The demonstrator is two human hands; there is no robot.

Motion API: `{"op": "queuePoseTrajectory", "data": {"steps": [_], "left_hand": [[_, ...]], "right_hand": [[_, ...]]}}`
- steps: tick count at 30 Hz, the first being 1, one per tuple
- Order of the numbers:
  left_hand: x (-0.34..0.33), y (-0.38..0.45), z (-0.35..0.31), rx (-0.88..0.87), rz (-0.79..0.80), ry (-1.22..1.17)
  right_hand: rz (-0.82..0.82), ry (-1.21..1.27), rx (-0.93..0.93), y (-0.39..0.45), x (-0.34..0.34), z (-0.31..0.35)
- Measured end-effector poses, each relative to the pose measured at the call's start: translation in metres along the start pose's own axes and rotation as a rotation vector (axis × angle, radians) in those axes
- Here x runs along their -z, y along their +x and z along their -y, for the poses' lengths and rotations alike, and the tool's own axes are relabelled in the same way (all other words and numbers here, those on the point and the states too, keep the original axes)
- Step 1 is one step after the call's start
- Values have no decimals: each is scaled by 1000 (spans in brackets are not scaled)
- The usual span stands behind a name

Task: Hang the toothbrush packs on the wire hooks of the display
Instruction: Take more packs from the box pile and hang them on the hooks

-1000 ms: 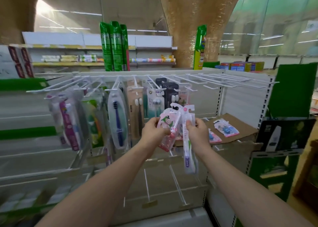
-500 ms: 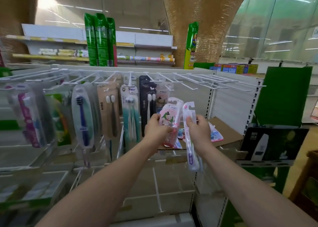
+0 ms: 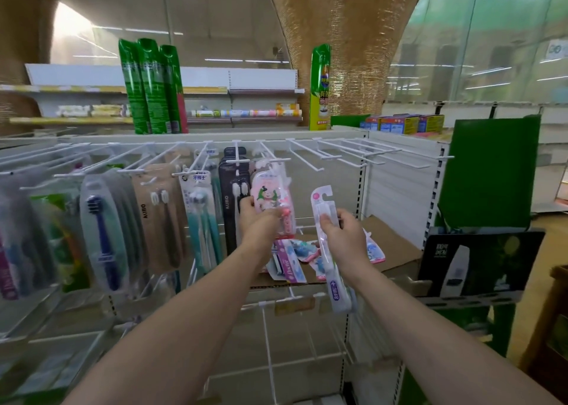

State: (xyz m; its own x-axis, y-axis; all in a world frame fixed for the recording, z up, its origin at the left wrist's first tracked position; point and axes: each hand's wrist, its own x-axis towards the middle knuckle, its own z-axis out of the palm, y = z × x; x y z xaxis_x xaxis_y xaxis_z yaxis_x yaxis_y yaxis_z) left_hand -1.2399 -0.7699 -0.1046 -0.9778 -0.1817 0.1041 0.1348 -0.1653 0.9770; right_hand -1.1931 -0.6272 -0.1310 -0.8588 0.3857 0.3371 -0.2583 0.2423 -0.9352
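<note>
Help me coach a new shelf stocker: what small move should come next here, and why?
Probably the left hand should let go of the pink cartoon-printed toothbrush pack: its top already sits at the white wire hook, though whether it is fully threaded is unclear. The right hand holds a long clear white-toothbrush pack apart, its hang slot free, with bare white hooks to the right.

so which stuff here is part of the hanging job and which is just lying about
In the job: pink pack in left hand; white pack in right hand; empty wire hooks; loose packs on cardboard.
Lying about: green cans; coloured boxes; black sign.
</note>
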Motion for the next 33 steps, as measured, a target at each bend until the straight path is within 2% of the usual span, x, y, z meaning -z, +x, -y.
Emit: {"op": "queuePoseTrajectory", "data": {"steps": [5, 11, 14, 25, 33], "left_hand": [[10, 8, 14, -8, -29, 49], [19, 2, 26, 0, -51, 457], [31, -4, 23, -82, -33, 544], [82, -9, 3, -211, -63, 630], [151, -14, -1, -271, -142, 749]], "right_hand": [[36, -1, -3, 0, -7, -3], [83, -38, 29, -9, -22, -4], [126, 3, 41, -16, -33, 4], [194, 61, 97, -45, -73, 14], [221, 79, 92, -70, -129, 24]]}}
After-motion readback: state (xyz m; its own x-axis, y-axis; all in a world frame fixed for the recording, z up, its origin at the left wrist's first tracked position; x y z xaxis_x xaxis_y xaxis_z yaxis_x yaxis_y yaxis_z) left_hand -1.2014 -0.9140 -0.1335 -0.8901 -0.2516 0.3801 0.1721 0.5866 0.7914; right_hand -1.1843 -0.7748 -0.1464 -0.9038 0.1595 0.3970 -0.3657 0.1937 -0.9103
